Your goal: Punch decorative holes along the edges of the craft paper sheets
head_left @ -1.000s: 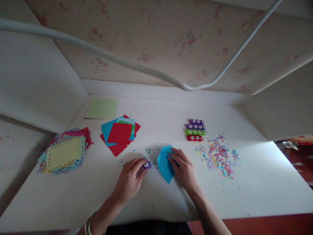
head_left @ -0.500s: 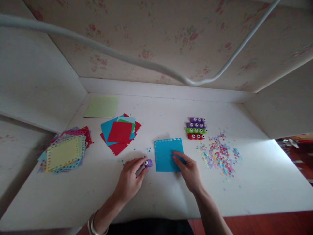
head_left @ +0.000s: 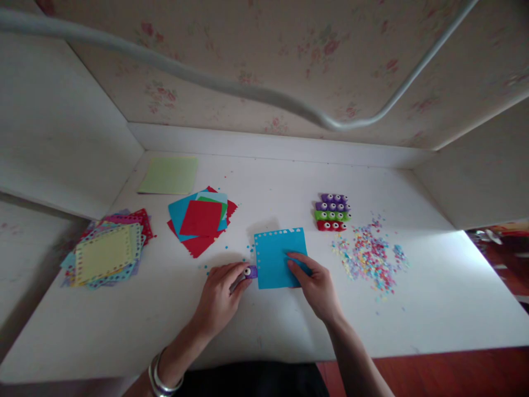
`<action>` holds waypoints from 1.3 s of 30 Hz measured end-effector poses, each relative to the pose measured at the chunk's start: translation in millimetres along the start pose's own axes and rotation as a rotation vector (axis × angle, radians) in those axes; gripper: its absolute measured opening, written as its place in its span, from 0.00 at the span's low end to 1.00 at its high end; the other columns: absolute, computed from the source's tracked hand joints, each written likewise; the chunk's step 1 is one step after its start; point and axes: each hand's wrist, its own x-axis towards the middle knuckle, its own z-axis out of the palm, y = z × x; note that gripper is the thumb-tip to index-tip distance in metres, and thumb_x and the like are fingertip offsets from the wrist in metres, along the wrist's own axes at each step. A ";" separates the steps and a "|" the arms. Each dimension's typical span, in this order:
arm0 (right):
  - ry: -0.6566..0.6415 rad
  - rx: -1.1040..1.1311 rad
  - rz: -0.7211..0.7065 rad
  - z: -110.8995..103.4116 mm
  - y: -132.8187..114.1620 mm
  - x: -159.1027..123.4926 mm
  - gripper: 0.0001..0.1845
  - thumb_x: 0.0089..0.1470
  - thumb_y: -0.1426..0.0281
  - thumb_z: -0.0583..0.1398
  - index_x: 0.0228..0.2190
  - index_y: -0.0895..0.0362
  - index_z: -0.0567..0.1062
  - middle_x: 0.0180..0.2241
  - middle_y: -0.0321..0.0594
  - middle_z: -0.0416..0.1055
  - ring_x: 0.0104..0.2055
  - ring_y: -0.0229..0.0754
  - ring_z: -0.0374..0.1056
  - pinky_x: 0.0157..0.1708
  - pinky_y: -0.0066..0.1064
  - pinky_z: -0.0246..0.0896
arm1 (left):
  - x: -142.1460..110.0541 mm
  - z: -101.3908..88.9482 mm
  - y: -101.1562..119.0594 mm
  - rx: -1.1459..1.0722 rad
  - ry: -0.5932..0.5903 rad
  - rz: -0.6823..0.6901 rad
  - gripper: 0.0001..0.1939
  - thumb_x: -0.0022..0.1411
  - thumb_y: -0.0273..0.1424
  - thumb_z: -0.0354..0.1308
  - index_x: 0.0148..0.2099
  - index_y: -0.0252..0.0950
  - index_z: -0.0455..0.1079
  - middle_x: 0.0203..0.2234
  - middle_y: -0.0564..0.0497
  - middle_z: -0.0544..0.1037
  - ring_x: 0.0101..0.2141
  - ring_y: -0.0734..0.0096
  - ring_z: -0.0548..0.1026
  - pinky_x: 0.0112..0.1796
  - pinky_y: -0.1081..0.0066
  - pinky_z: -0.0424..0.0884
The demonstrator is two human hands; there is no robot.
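Note:
A small purple craft paper punch (head_left: 251,271) with a white round button is held between the thumb and fingers of my left hand (head_left: 221,291). Its front end meets the left edge of a square blue sheet of paper (head_left: 276,256). Small punched holes run along the sheet's top edge and down part of its left edge. My right hand (head_left: 316,284) pinches the sheet near its right side, thumb below and fingers above. Several tiny blue paper bits (head_left: 250,249) lie beside the sheet's left edge.
Rows of purple, green and red punches (head_left: 333,212) stand at the right, near scattered confetti (head_left: 372,256). At the left lie hole-edged papers (head_left: 108,255), red and blue sheets (head_left: 202,218) and pale green sheets (head_left: 168,175). A white cable (head_left: 264,96) hangs before the wall.
The blue sheet and the punch have come together: the punch now touches the sheet's left edge, where a small gap was before. The camera view has shifted slightly.

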 end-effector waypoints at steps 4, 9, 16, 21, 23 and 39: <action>-0.008 -0.057 -0.041 0.6 2.0 2.1 0.24 0.50 0.51 0.65 0.41 0.56 0.82 0.38 0.43 0.79 0.30 0.43 0.71 0.25 0.32 0.72 | 0.0 0.3 -0.3 0.006 0.002 0.013 0.13 0.70 0.38 0.55 0.52 0.40 0.72 0.43 0.48 0.81 0.43 0.61 0.79 0.43 0.61 0.73; 0.012 -0.117 -0.089 -4.6 5.7 4.3 0.21 0.53 0.53 0.64 0.42 0.54 0.82 0.41 0.43 0.80 0.35 0.45 0.73 0.29 0.33 0.72 | -0.9 0.5 -0.9 0.008 -0.005 0.011 0.13 0.69 0.37 0.55 0.53 0.41 0.72 0.44 0.48 0.81 0.43 0.61 0.79 0.43 0.60 0.74; 0.016 -0.148 -0.104 -4.8 5.1 3.4 0.20 0.53 0.53 0.64 0.42 0.54 0.83 0.42 0.43 0.80 0.39 0.49 0.75 0.35 0.37 0.72 | 0.0 -0.4 0.5 0.013 -0.008 0.018 0.13 0.69 0.37 0.56 0.52 0.42 0.73 0.43 0.48 0.82 0.43 0.60 0.79 0.43 0.61 0.73; 0.013 -0.218 -0.150 -1.8 6.3 2.9 0.18 0.56 0.55 0.62 0.42 0.51 0.82 0.43 0.41 0.80 0.44 0.51 0.75 0.44 0.43 0.71 | 0.4 -1.5 0.8 0.016 -0.033 0.032 0.13 0.70 0.38 0.55 0.53 0.41 0.73 0.44 0.48 0.81 0.43 0.60 0.79 0.43 0.60 0.72; 0.015 -0.247 -0.188 -1.8 6.2 2.6 0.17 0.56 0.56 0.62 0.42 0.51 0.82 0.43 0.41 0.80 0.44 0.51 0.75 0.46 0.44 0.71 | 0.0 -1.1 0.3 0.030 -0.039 0.048 0.13 0.70 0.38 0.55 0.53 0.42 0.73 0.44 0.49 0.81 0.43 0.61 0.79 0.43 0.60 0.72; -0.033 -0.275 -0.210 0.9 13.6 3.7 0.15 0.58 0.58 0.61 0.42 0.50 0.82 0.43 0.40 0.80 0.45 0.51 0.75 0.47 0.44 0.71 | -1.9 1.5 0.5 0.097 -0.066 0.077 0.14 0.67 0.39 0.58 0.53 0.44 0.74 0.44 0.49 0.81 0.42 0.60 0.77 0.43 0.61 0.70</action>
